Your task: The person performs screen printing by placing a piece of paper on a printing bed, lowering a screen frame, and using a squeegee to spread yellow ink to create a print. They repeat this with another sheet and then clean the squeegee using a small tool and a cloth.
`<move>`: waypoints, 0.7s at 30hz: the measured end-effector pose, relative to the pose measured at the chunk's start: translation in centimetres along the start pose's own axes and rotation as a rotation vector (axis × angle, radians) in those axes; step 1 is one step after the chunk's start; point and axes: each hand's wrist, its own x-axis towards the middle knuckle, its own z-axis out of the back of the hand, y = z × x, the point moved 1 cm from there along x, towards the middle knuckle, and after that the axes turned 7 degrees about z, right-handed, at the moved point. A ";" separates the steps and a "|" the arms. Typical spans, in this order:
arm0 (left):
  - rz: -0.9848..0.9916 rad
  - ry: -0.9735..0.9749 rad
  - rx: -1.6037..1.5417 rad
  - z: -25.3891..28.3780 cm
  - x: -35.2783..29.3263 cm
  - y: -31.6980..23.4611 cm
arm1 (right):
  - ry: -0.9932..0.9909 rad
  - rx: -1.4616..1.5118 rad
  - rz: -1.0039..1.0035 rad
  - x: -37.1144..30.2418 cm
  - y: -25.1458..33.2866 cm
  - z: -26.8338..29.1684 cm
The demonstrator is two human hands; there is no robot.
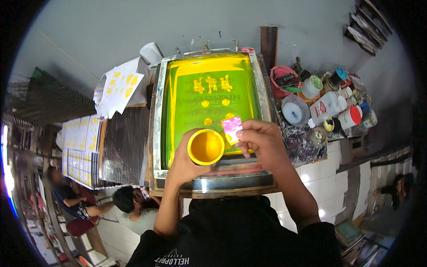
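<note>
A wide yellow cup point(206, 147) with yellow ink inside is gripped by my left hand point(180, 161), its fingers wrapped round the side. Close to its right, my right hand point(263, 141) pinches a small pink and white card point(232, 127) between thumb and fingers. Both are above the near part of a screen-printing frame point(156, 129). Its green mesh point(184, 100) shows yellow characters and several yellow dots. Thick yellow ink point(209, 64) is smeared along the far edge and down the sides. The card partly hides a yellow patch of the design.
Printed white sheets point(121, 91) lie at the left, above more yellow-printed sheets point(80, 133). To the right, a stained bench holds a white jug point(327, 107), a pink basin point(284, 79) and several ink pots. Two people point(133, 204) point(73, 196) are at the lower left.
</note>
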 end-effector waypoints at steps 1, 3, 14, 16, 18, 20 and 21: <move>0.033 0.014 -0.010 0.1 0.1 -0.3 | -0.016 -0.049 -0.003 0.0 0.6 0.0; 0.017 0.010 0.027 0.1 0.5 -0.7 | 0.041 -0.285 0.085 0.1 1.4 -0.3; -0.078 -0.197 0.060 -1.0 0.7 -0.2 | 0.381 -1.313 1.082 -1.8 -1.6 -3.7; -0.076 -0.180 0.089 -0.8 0.8 -0.2 | 0.427 -1.310 1.070 -1.6 -1.6 -3.2; -0.075 -0.156 0.108 -0.6 0.9 -0.3 | 0.471 -1.283 1.070 -1.4 -1.6 -2.6; -0.064 -0.126 0.116 -0.4 1.0 -0.3 | 0.518 -1.248 1.070 -0.9 -1.5 -2.1; -0.043 -0.093 0.089 -0.3 0.9 -0.3 | 0.538 -1.239 1.065 -0.8 -1.4 -1.8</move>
